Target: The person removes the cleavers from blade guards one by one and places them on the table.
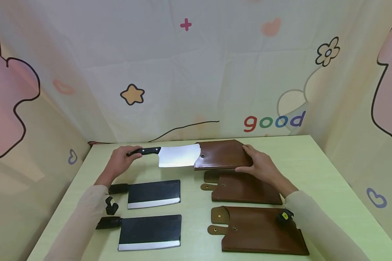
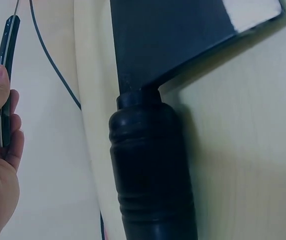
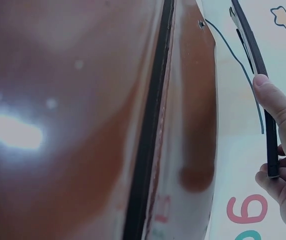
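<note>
In the head view my left hand grips the black riveted handle of a cleaver with a bright silver blade, pointing right. The left wrist view shows thumb and fingers around that handle. My right hand holds a brown leather sheath by its right end, thumb and fingers on opposite edges. In the right wrist view the held sheath appears edge-on. The blade's front edge overlaps the sheath's left end, beside a metal snap. Both are raised above the back of the table.
Two dark cleavers with silver edges, a farther one and a nearer one, lie left on the pale table. Right of them lie two brown sheaths, one farther and one nearer, with strap tabs leftward. A patterned curtain stands behind.
</note>
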`<state>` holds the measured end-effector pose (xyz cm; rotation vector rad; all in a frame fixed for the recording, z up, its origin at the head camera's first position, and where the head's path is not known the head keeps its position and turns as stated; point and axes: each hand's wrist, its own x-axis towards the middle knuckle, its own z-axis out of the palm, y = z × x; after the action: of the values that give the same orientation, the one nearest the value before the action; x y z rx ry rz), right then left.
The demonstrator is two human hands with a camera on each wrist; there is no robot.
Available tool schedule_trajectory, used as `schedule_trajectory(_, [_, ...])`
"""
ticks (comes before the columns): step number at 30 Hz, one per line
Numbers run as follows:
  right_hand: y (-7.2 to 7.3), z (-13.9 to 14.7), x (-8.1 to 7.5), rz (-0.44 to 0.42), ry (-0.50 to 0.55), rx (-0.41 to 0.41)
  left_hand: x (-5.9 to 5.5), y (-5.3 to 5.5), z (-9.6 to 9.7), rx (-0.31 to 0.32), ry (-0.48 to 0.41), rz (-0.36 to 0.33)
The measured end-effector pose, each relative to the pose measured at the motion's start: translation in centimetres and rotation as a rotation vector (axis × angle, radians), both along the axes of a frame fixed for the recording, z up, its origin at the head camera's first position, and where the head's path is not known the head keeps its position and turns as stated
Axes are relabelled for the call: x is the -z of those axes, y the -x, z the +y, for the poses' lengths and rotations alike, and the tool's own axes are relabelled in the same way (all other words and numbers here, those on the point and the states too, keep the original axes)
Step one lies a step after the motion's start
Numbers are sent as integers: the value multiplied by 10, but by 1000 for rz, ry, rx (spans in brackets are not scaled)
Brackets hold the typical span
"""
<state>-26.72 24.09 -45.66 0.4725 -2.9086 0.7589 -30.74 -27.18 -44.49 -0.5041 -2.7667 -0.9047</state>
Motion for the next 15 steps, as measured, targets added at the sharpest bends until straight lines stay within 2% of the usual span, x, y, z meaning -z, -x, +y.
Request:
schedule_trajectory(8, [-1, 7, 0, 2, 15, 1, 0, 1, -5, 0, -9, 12])
schedule_trajectory(15, [-2, 13, 1, -9, 22, 15, -1, -3, -14, 4, 8, 30])
